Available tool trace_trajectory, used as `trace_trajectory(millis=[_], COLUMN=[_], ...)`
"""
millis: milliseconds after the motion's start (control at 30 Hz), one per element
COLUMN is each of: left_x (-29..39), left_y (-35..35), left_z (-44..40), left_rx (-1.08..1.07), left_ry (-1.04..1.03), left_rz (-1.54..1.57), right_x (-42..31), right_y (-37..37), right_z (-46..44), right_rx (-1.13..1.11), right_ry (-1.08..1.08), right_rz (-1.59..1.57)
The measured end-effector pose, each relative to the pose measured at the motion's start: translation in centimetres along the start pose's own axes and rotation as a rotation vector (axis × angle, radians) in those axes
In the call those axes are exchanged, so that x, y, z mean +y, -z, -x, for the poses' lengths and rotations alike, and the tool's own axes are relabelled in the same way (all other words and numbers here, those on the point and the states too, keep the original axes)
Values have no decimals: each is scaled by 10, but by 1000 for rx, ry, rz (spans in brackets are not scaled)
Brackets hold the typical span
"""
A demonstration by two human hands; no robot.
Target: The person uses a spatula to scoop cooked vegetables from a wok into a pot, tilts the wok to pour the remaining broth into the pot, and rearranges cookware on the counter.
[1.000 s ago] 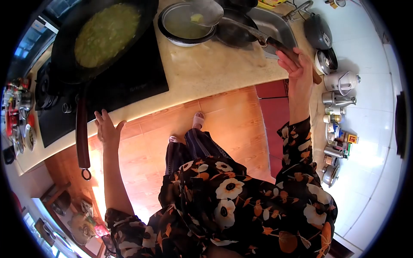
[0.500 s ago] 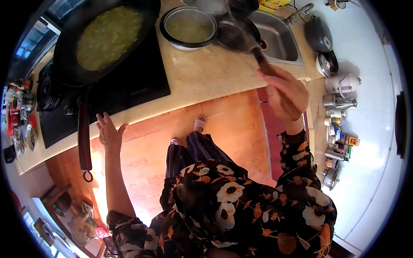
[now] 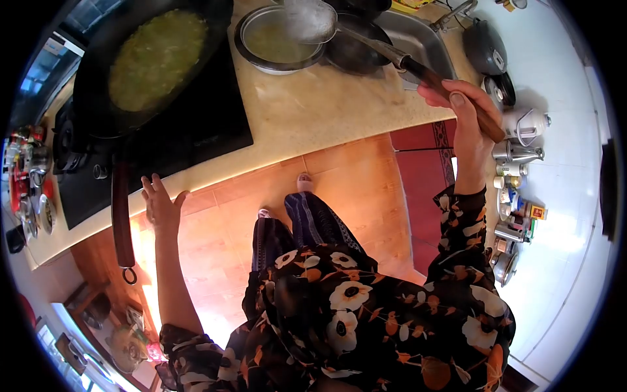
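Observation:
My right hand (image 3: 469, 117) is wrapped round the brown handle of a metal ladle (image 3: 311, 21). The ladle's bowl is over the far right part of a dark-rimmed pot (image 3: 277, 66) holding pale, cloudy liquid. Whether they touch, I cannot tell. On the left, a black wok (image 3: 91, 98) sits on the stove with yellowish-green soup in it, its long brown handle (image 3: 121, 215) pointing back at me. My left hand (image 3: 162, 202) is open, fingers spread, at the counter's front edge just right of the wok handle, holding nothing.
A dark pan (image 3: 353, 55) stands between the pot and the metal sink (image 3: 439, 51). Along the right wall are a black pot (image 3: 484, 47), a white kettle (image 3: 521, 125) and several jars. Bottles and utensils crowd the far left of the counter (image 3: 307, 108).
My right hand has moved right and slightly back with the ladle, whose bowl now shows clearly over the pot. My left hand remains spread near the wok handle. The view has shifted slightly.

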State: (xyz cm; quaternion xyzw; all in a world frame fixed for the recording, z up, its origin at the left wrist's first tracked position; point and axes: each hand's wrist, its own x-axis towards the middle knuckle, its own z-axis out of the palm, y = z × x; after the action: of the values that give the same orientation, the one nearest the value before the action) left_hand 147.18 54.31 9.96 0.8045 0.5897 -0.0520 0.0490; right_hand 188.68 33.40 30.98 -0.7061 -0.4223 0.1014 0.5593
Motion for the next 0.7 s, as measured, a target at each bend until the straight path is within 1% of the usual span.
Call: trace_trajectory(millis=[167,267,300,400,533,600,700], left_x=[-1,-1,-4,-4,-3,0,-3], left_y=[-2,-1,-6,-6,-4,-2,-6], left_z=[0,-1,-1,-2,-3,-3,-3], left_rx=[15,16,37,29,11,-4,-5], left_ry=[-9,-15,-35,-16,7,25,43], left_rz=[46,44,63,69,55,70,64], right_x=[15,25,31,49,60,68,74], right_y=[7,16,16,22,25,31,32], right_z=[-21,-37,-42,-59,-73,-79,-84], right_rx=[-125,-165,-172,-250,-279,-334,-343], right_ry=[8,-12,11,39,37,-3,24], right_rz=[-15,-40,-63,-67,-66,-217,-232])
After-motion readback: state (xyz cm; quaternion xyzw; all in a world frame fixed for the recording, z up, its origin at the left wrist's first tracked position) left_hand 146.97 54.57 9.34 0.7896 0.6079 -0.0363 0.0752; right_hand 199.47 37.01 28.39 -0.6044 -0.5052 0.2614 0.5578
